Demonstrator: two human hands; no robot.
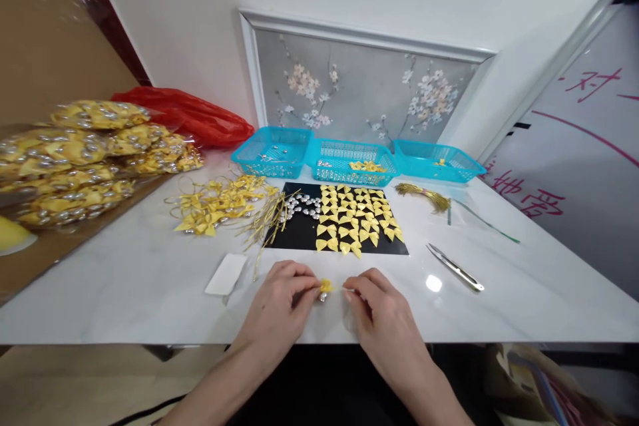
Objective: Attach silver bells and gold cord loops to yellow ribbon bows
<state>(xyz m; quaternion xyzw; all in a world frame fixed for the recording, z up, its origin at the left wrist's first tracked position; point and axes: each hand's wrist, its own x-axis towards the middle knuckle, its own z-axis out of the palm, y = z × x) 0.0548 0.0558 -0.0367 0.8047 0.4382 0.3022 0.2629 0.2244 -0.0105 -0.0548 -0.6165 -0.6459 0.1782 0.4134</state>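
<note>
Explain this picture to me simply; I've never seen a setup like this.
There is no machine here, just a person's two bare hands. One camera worn on the head looks forward and down, so the forearms enter from the bottom.

The left hand pinches a small yellow bow with a silver bead just below it. The right hand, a little apart, pinches a small pale thing, too tiny to identify.

On the white table lies a black mat with rows of yellow bows and a cluster of silver beads. A slim metal tool lies to the right; three blue baskets stand behind.
</note>
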